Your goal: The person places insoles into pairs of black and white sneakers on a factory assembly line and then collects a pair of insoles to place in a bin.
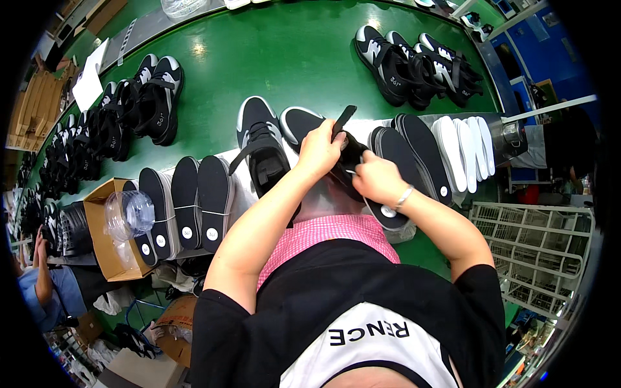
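Observation:
A black sneaker with a silver-grey toe (299,121) lies in front of me, toe pointing away. My left hand (320,153) is closed on it near the opening, and its black strap (345,120) sticks up past the fingers. My right hand (378,179), wearing a bracelet, is closed at the shoe's collar; a small white bit shows by its fingertips, but what they grip is hidden. Just left of my left hand stands the other sneaker (264,139), its strap hanging aside. Black insoles (396,150) in stacks lie right beside my right hand.
White insoles (446,145) lie farther right, with a white wire rack (533,255) below. Banded black insoles (185,200) and a cardboard box (107,236) with clear plastic stand left. More sneakers (162,97) line the green table (272,55). Another person's arm (43,271) shows far left.

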{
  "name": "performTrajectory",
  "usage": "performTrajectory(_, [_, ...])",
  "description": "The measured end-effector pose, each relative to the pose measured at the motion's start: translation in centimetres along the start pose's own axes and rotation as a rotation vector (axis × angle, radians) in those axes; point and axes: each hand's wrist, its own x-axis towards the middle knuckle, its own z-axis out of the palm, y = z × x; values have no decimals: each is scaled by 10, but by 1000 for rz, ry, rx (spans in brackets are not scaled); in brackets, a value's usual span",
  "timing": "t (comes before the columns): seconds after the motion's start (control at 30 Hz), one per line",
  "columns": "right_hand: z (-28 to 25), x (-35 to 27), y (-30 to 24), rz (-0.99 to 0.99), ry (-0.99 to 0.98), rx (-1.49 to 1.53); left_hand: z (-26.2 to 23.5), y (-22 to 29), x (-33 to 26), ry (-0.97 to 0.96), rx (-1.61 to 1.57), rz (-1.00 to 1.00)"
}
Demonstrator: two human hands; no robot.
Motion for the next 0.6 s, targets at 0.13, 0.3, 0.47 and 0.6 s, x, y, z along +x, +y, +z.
performTrajectory(0.13, [-28, -16, -10, -79, -45, -230, 1, -4, -2, 41, 20, -19])
performTrajectory(0.3, [-69, -46, 0, 19, -334, -225, 8, -11, -4, 82, -8, 7])
performTrajectory(0.47, [-25, -16, -4, -174, -88, -222, 11, -15, -4, 86, -89, -13])
performTrajectory(0.6, [33, 27, 9, -13, -225, -129, 10, -10, -6, 44, -120, -64])
